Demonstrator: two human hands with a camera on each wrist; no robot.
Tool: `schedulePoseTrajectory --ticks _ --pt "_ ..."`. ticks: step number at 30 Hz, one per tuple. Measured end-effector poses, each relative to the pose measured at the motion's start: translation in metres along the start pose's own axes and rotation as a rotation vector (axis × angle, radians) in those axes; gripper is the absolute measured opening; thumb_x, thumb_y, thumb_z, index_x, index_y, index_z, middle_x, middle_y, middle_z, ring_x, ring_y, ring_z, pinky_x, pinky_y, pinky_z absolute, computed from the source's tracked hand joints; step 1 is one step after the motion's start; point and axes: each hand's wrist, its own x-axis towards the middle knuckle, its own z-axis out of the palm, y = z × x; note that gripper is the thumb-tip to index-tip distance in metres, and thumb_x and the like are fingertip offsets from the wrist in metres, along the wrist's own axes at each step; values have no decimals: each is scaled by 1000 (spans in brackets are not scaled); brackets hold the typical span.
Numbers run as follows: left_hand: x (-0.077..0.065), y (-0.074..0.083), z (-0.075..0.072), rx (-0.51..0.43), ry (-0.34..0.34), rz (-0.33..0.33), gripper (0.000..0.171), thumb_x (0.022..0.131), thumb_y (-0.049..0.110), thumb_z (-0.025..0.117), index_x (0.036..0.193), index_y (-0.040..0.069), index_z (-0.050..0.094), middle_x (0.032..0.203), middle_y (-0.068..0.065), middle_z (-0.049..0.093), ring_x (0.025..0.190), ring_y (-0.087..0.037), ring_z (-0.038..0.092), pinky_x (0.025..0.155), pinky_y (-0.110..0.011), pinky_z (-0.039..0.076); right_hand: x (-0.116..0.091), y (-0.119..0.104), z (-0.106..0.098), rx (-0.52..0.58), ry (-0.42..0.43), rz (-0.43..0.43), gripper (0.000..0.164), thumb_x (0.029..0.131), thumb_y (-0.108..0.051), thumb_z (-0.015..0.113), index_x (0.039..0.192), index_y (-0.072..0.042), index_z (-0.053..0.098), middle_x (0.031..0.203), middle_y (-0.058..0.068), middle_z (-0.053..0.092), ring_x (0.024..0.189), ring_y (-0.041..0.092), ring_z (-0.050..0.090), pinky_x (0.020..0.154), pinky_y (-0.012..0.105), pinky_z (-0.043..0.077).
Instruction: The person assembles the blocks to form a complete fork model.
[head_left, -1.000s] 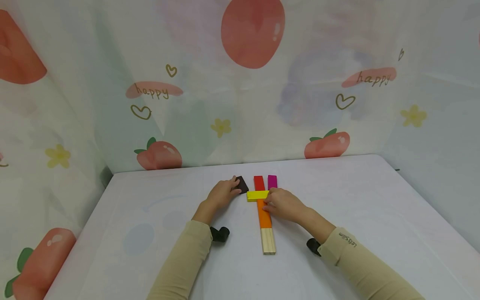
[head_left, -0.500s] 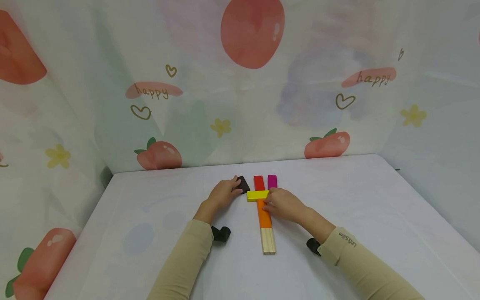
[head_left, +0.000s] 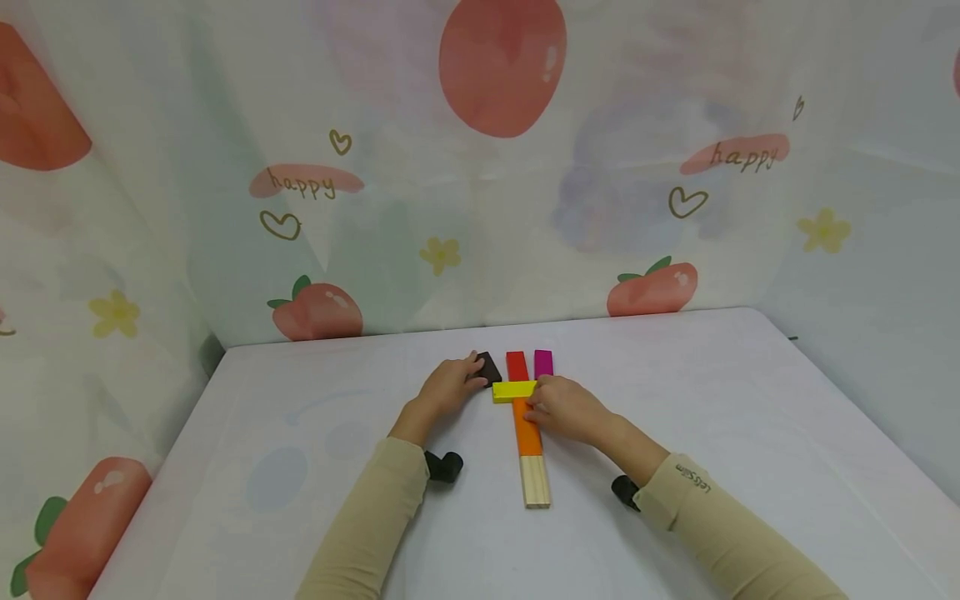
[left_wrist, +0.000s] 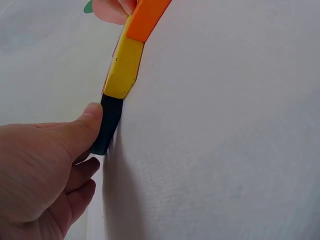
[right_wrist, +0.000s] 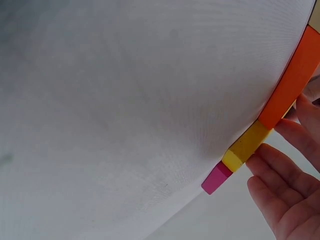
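Note:
My left hand [head_left: 444, 387] pinches a flat black block [head_left: 489, 369] at its left side, thumb on top in the left wrist view. The black block lies tilted, its near corner right at the left end of a yellow block [head_left: 512, 392]. The yellow block lies crosswise, with a red block [head_left: 517, 365] and a magenta block [head_left: 543, 362] behind it and an orange block [head_left: 527, 429] in front. A plain wooden block [head_left: 536, 483] continues the line from the orange one. My right hand [head_left: 570, 408] pinches the yellow block's right end, hiding that end in the head view.
Everything lies on a white-covered table [head_left: 660, 358]. A printed cloth [head_left: 495, 208] with fruit and flowers rises behind its far edge. Dark wrist cameras, such as the left one [head_left: 446, 467], hang by both sleeves.
The left hand has moved slightly right, sliding the black block closer to the yellow block's left end. My right hand and the other blocks have stayed in place.

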Motion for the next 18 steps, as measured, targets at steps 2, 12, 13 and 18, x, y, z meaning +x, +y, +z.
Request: schedulePoseTrajectory --ticks 2,12,13,18 --pt "1 0 0 0 3 4 53 90 32 56 137 11 42 143 -6 36 127 -24 38 103 -35 31 0 0 0 4 1 3 21 80 -22 73 91 -5 73 78 -2 55 69 11 49 72 25 50" --pt "3 4 2 -9 -11 12 52 91 30 55 137 12 42 143 -6 35 128 -24 38 104 -36 30 -1 -1 1 8 -3 -2 21 80 -22 73 91 -4 73 77 -2 55 69 11 49 71 25 50" --pt "3 4 2 -9 -10 12 52 91 30 55 137 12 42 143 -6 35 128 -24 38 104 -36 30 0 0 1 7 -1 -5 21 79 -22 73 91 -4 73 77 -1 55 69 12 49 71 26 50" --pt "3 6 -1 -7 -8 20 51 91 30 55 137 12 42 143 -6 35 127 -24 38 104 -36 30 0 0 0 8 -1 2 22 80 -22 73 93 -4 73 79 -1 57 70 11 50 72 25 50"
